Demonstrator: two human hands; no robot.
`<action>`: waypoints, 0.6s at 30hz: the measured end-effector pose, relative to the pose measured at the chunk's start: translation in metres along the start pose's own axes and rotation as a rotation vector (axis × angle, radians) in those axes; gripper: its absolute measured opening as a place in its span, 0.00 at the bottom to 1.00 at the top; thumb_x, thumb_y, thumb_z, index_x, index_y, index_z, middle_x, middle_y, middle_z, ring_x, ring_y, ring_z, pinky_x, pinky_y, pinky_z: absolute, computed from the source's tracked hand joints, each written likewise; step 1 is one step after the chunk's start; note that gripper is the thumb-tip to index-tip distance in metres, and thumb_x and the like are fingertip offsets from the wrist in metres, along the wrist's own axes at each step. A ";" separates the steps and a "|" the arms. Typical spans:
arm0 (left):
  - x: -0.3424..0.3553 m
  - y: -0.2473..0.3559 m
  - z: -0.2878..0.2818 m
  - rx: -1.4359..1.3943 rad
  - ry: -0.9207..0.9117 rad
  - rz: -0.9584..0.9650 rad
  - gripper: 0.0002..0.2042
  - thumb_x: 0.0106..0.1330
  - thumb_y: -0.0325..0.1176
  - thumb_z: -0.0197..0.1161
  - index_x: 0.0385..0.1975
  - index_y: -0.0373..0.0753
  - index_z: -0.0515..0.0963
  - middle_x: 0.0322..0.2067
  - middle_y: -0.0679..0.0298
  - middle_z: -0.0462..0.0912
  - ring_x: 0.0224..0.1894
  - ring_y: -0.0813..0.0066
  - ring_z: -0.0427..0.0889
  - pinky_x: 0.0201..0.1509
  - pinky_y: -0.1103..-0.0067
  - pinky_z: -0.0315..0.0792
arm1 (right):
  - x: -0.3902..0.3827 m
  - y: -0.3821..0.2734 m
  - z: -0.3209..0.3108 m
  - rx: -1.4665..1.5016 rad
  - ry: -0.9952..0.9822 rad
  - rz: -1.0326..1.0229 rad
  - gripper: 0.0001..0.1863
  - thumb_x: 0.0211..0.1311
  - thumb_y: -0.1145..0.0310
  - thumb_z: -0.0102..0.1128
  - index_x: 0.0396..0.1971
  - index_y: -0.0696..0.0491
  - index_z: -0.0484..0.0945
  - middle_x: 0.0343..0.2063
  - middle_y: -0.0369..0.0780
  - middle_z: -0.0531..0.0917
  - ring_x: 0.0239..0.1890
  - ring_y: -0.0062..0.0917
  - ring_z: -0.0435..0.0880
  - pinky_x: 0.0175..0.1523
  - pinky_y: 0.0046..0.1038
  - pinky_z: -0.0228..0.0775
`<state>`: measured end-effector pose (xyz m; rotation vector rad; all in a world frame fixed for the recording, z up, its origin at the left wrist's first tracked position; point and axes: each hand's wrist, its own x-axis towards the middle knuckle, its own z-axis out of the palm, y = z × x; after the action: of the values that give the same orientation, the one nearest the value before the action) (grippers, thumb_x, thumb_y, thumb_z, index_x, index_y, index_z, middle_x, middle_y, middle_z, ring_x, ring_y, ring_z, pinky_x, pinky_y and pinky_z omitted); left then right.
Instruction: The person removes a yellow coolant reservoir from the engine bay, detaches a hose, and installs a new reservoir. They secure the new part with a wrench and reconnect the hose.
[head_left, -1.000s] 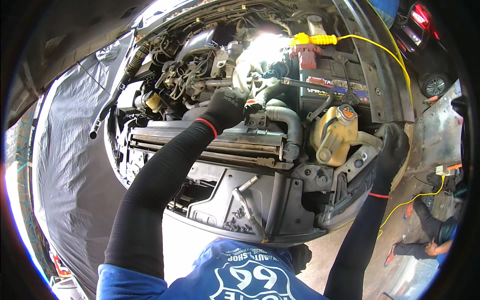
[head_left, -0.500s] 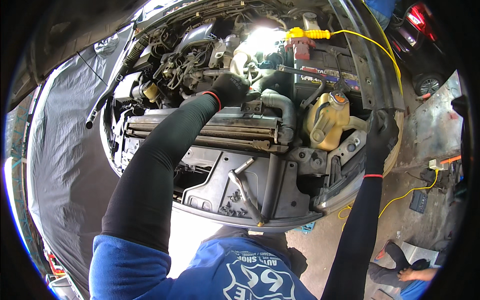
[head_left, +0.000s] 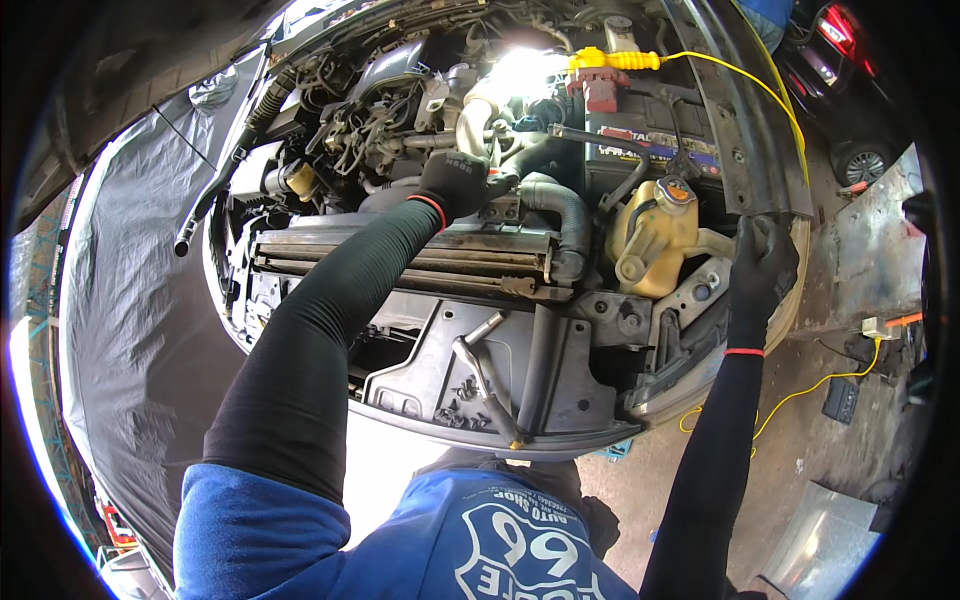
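My black-gloved left hand (head_left: 460, 185) is closed low among the engine parts, beside a pale curved pipe (head_left: 474, 125) and just above a corrugated grey hose (head_left: 568, 232). Something small and red shows at its fingers; what it holds is hidden. My right hand (head_left: 762, 262), also gloved, has its fingers curled on the right fender edge (head_left: 752, 195), beside the yellowed coolant reservoir (head_left: 650, 255). Nearer me, a ratchet-like metal tool (head_left: 473, 365) and several small dark fasteners (head_left: 462, 412) lie on a grey plastic panel (head_left: 410, 365).
A glaring work light with a yellow handle (head_left: 625, 58) and cord lies above the battery (head_left: 648, 145). A grey cover (head_left: 130, 300) hangs at left. A dark car (head_left: 840, 110), a metal sheet (head_left: 835, 515) and a yellow cable (head_left: 820, 385) are at right. Someone's blue clothing (head_left: 760, 20) shows top right.
The view has shifted, so the engine bay sits higher and slightly left. Both hands stay at much the same places on the car. The seated person at lower right has mostly left view.
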<state>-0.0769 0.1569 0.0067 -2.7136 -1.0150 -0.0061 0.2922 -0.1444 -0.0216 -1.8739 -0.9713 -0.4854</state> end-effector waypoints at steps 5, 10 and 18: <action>-0.002 0.014 -0.005 -0.066 -0.083 -0.203 0.37 0.71 0.71 0.50 0.30 0.38 0.89 0.26 0.49 0.88 0.32 0.53 0.90 0.39 0.60 0.81 | 0.002 -0.011 -0.007 -0.113 0.029 -0.098 0.15 0.66 0.58 0.72 0.41 0.54 0.86 0.39 0.44 0.89 0.43 0.41 0.87 0.49 0.41 0.78; 0.000 0.032 -0.015 -0.117 -0.161 -0.415 0.39 0.71 0.72 0.48 0.37 0.37 0.89 0.34 0.48 0.90 0.40 0.52 0.91 0.45 0.60 0.81 | 0.003 -0.019 -0.010 -0.215 0.051 -0.137 0.15 0.66 0.57 0.71 0.40 0.54 0.86 0.39 0.44 0.89 0.44 0.42 0.86 0.48 0.43 0.77; 0.004 0.048 -0.026 -0.174 -0.253 -0.677 0.30 0.75 0.62 0.50 0.52 0.42 0.88 0.51 0.54 0.90 0.55 0.56 0.89 0.58 0.65 0.81 | 0.004 -0.019 -0.011 -0.256 0.013 -0.120 0.16 0.66 0.55 0.70 0.42 0.53 0.86 0.38 0.44 0.88 0.44 0.43 0.86 0.48 0.45 0.76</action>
<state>-0.0403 0.1185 0.0214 -2.4070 -2.0420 0.1363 0.2803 -0.1479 -0.0030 -2.0428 -1.0572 -0.7213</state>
